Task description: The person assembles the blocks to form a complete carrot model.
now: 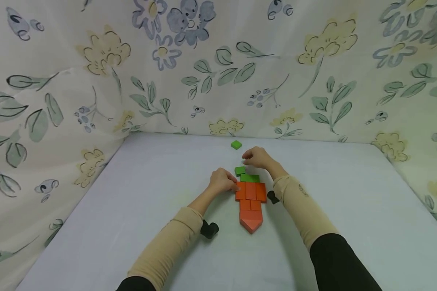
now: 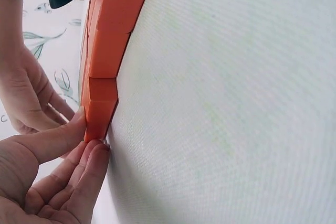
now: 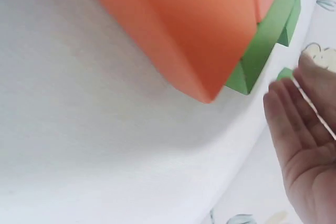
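Flat orange blocks lie edge to edge in one shape, ending in a point toward me. My left hand is at the far left corner of this shape. In the left wrist view, its thumb and fingertips pinch the corner of an end orange block. Beyond the orange blocks lie a green block and a smaller green block. My right hand hovers just past them, fingers loosely bent and holding nothing. Farther back lies a green diamond-shaped block, partly hidden behind the fingertips in the right wrist view.
A white cloth covers the table. Behind it and along the sides hangs a floral curtain. Dark wrist cameras stick out from both sleeved forearms, the right one close beside the orange blocks.
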A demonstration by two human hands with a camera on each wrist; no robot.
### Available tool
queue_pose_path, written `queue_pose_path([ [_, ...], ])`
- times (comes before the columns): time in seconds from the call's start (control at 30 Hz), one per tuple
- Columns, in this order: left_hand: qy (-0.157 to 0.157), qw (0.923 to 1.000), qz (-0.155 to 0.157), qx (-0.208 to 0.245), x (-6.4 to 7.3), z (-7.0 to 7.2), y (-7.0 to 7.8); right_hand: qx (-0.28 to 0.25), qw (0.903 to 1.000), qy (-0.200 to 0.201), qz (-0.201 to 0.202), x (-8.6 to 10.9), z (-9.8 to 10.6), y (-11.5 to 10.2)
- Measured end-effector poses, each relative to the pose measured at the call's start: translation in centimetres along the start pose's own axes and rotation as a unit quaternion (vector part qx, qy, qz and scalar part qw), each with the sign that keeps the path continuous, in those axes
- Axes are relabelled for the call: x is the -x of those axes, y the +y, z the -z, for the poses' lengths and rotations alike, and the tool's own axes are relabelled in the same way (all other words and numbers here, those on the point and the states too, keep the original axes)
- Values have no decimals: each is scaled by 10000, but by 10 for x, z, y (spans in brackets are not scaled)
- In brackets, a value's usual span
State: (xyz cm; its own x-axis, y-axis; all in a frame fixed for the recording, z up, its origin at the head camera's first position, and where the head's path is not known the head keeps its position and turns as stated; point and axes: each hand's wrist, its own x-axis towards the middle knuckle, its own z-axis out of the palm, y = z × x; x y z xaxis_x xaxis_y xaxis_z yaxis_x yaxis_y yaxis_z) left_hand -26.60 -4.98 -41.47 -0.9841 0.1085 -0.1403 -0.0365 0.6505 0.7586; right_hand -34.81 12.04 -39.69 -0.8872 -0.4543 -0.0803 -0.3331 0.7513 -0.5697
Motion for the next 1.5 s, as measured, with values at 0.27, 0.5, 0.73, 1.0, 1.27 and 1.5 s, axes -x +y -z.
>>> queue_pose_path([
  [0.27, -3, 10000, 19, 33, -1, 0, -1, 1134, 9932, -245, -114, -22, -7, -5],
  [0.5, -3, 10000, 51, 43, -1, 2, -1, 1761, 9835, -372, -184, -42, -21, -12],
  [0.73, -46, 10000, 16, 45, -1, -2, 0, 1970, 9781, -640, -217, -44, -20, -13],
  [1.0, 29, 9999, 35, -137, -3, -1, -2, 2286, 9723, -479, -72, -47, -4, -11],
  [1.27, -25, 9999, 129, -89, -2, 1, 0, 1610, 9866, -277, -45, -36, 8, 4],
  [1.5, -82, 9998, 156, -67, -2, 2, 1, 1112, 9933, 289, -82, -26, 8, 9],
])
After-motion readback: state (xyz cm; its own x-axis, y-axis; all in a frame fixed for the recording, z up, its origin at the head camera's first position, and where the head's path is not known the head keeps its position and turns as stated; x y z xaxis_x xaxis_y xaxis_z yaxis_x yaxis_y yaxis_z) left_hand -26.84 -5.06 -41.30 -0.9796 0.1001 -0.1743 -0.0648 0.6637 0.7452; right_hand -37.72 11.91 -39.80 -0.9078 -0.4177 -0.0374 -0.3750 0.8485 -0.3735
